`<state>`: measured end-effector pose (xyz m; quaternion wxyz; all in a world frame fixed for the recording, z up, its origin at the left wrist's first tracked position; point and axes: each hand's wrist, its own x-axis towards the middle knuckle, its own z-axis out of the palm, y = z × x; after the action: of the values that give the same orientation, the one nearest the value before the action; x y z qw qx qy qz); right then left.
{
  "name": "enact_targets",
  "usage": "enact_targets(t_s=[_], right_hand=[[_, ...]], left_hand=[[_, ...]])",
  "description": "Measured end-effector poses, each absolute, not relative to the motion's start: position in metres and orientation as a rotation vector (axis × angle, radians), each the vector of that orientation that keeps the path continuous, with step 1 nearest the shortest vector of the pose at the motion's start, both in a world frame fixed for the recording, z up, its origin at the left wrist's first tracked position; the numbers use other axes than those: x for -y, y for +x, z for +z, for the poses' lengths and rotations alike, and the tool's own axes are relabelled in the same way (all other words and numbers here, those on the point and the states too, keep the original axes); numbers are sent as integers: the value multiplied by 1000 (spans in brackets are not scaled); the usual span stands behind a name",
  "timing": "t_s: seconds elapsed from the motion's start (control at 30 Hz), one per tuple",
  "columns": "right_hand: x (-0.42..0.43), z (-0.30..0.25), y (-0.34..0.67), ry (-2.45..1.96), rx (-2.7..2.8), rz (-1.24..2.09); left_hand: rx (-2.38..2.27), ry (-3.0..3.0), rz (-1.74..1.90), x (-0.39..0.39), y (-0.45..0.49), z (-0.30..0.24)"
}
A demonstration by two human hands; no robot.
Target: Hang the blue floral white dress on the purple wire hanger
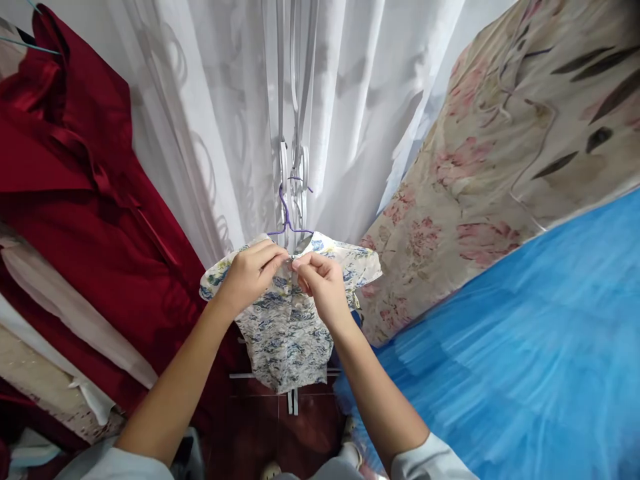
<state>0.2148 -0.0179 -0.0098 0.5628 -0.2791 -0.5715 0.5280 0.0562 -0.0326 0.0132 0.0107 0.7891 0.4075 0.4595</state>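
A short-sleeved blouse [290,340] with a blue floral print on white hangs in front of me on a purple wire hanger [285,212]. Both hands are at the middle of its neckline. My left hand [255,272] pinches the cloth at the left edge of the opening. Close beside it, my right hand [320,277] pinches the right edge with thumb and forefinger. The fingertips nearly meet, and whatever small fastening lies between them is too small to make out.
Dark red garments [100,200] hang on the left. At the right hang a cream floral garment [425,233] and a bright blue tulle skirt [525,347]. Behind the blouse are a white curtain [225,100] and a metal stand [294,133]. The floor [255,427] is dark red tile.
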Motion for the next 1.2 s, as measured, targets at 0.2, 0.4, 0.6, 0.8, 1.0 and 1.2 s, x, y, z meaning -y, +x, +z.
enact_targets(t_s=[0.2, 0.4, 0.6, 0.8, 1.0, 1.2], right_hand=[[11, -41, 210, -740, 1416, 1172], [33, -66, 214, -736, 1477, 1351], [42, -99, 226, -853, 1572, 1356], [59, -119, 250, -805, 1938, 1233], [71, -104, 289, -820, 1945, 1395], [40, -56, 379, -947, 1886, 1267]], left_hand=[[-1347, 2131, 1923, 21, 36, 8], [-1143, 822, 2523, 3, -59, -33], [-1181, 364, 2192, 31, -19, -119], [-1106, 951, 1677, 70, 93, -127], [-1057, 1573, 1173, 78, 119, -110], [-1131, 1668, 588, 95, 111, -139]])
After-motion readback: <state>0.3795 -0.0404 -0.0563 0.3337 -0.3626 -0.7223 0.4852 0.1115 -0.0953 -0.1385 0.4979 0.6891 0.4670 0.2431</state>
